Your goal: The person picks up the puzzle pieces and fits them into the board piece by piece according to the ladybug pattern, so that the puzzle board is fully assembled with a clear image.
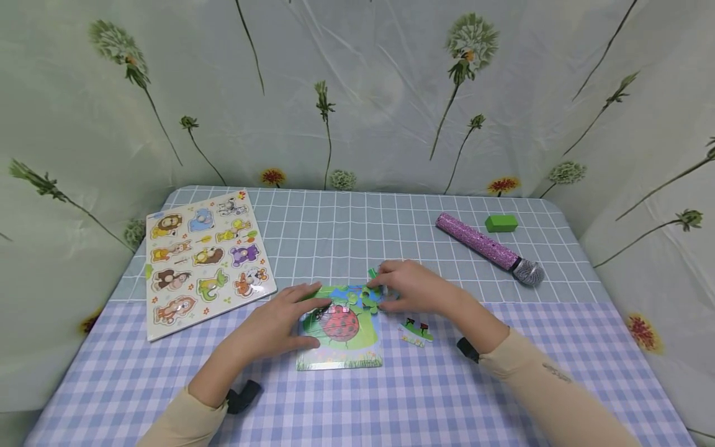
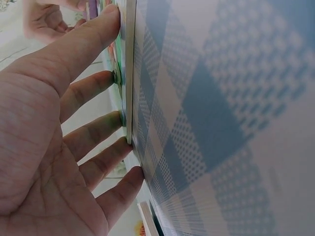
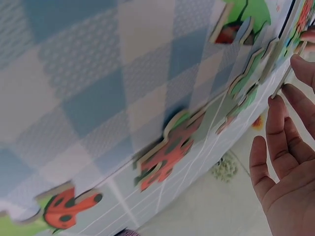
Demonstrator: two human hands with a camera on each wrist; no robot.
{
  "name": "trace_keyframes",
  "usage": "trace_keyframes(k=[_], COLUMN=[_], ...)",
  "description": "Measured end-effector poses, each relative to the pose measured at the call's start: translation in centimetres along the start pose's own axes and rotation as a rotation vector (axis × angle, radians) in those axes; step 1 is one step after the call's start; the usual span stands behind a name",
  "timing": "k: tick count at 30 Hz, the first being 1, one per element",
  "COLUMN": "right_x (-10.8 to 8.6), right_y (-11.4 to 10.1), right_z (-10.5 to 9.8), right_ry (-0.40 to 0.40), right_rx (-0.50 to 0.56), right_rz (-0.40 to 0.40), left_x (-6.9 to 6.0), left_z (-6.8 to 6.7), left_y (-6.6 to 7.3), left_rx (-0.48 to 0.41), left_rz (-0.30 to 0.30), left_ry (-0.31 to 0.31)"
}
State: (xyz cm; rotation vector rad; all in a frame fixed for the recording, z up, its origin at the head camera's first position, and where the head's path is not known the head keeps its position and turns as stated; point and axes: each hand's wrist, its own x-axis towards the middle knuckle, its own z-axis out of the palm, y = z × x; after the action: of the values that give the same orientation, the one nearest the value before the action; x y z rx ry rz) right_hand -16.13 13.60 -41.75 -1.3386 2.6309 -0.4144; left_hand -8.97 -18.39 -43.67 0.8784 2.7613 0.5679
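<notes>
A ladybug jigsaw puzzle (image 1: 342, 356) lies flat on the checked cloth, its lower part filled with picture pieces. My left hand (image 1: 282, 321) rests on its left side with fingers spread; the left wrist view shows the fingertips (image 2: 118, 118) touching the board's edge and surface. At the upper right corner, my right hand (image 1: 416, 288) reaches over several green and blue pieces (image 1: 365, 299). In the right wrist view it pinches a thin puzzle piece (image 3: 282, 81), seen edge-on, between thumb and fingers. One loose piece (image 1: 416, 333) lies right of the board.
A white animal peg puzzle (image 1: 209, 264) lies at the back left. A glittery purple microphone (image 1: 480, 242) and a green block (image 1: 501, 223) are at the back right. Loose ladybug pieces (image 3: 170, 152) lie on the cloth in the right wrist view. A flowered curtain (image 1: 380, 99) hangs behind.
</notes>
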Motion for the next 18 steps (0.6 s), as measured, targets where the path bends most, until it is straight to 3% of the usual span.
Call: trace_keyframes(k=[18], right_x=[1.8], right_y=[-1.0], right_z=[0.8], right_ry=[-0.076], right_rx=[0.01], right_rz=[0.019], left_x=[0.0], left_z=[0.3], left_y=[-0.4], left_rx=[0.015], left_rz=[0.012], left_ry=[0.007])
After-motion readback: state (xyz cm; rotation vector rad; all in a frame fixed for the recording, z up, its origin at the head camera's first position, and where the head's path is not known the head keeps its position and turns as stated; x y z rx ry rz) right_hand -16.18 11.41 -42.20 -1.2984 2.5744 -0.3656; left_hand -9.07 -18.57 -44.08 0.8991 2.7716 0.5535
